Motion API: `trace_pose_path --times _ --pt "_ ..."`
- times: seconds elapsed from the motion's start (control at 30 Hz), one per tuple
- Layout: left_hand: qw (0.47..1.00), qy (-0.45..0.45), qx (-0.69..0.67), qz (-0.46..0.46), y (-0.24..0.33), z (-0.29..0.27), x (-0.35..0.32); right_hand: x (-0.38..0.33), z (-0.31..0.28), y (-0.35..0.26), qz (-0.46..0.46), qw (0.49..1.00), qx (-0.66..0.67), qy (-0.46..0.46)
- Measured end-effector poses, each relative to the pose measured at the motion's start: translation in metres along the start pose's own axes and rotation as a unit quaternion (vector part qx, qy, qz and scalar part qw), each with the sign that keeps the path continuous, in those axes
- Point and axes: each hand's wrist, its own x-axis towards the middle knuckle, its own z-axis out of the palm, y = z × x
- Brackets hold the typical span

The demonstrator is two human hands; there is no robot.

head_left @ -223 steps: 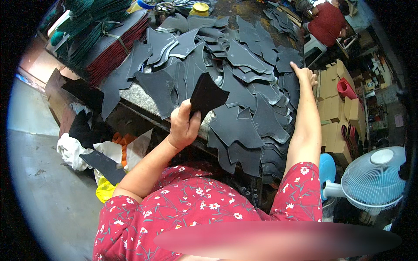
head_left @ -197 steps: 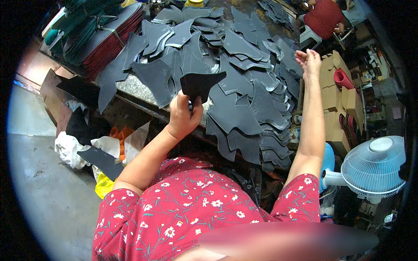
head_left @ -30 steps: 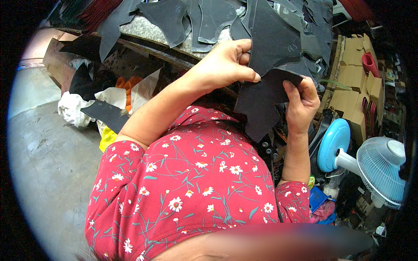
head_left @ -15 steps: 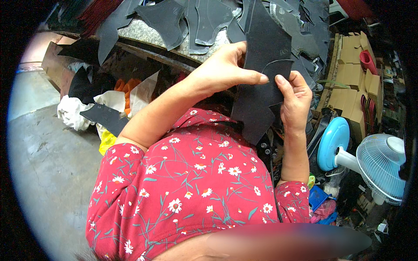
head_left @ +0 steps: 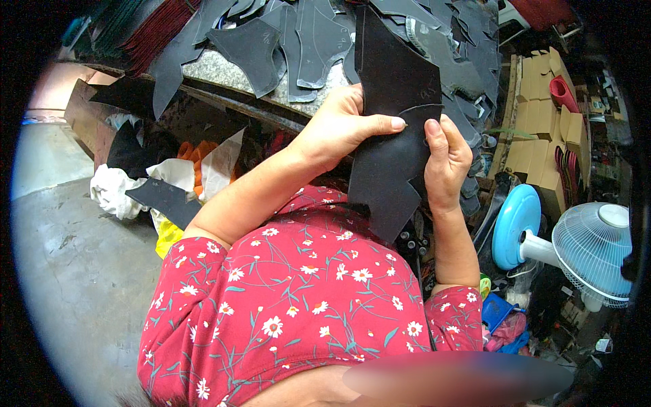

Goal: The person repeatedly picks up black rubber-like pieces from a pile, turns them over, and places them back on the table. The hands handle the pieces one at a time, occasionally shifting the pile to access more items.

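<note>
A large black cut sheet piece [head_left: 400, 64] with angular, pointed edges is held up in front of my chest, and its lower part hangs toward my red flowered top. A pale curved line or edge crosses its middle; I cannot tell whether it is one piece or two overlapped. My left hand [head_left: 349, 125] grips its left edge, thumb flat on the front near that curve and fingers hidden behind. At the opposite edge, my right hand [head_left: 446, 156] pinches the piece with thumb and curled fingers. The material looks like leather or synthetic sheet.
Many dark cut pieces [head_left: 322, 47] cover the worktable [head_left: 203, 71] beyond my hands. White and yellow bags [head_left: 119, 183] with another dark piece [head_left: 166, 200] lie at the left. Cardboard boxes [head_left: 536, 149] and a blue-white fan [head_left: 590, 254] stand at the right.
The black piece and both hands have shifted slightly left and down in the picture. The background has shifted a little too. Both hands keep their hold.
</note>
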Motion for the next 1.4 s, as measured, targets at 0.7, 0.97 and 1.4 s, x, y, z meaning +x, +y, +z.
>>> trace_pose_path --times 0.7,0.97,1.4 --pt "0.998 0.016 0.034 -0.041 -0.005 -0.005 0.003 0.003 -0.007 -0.002 -0.115 0.977 -0.176 -0.037" --pt "0.997 -0.029 0.073 -0.021 0.000 0.001 0.002 0.006 -0.007 -0.005 0.108 0.992 0.055 -0.033" --pt "0.962 -0.153 0.219 -0.053 -0.002 -0.003 -0.010 0.027 -0.015 -0.006 0.163 0.955 0.246 -0.009"
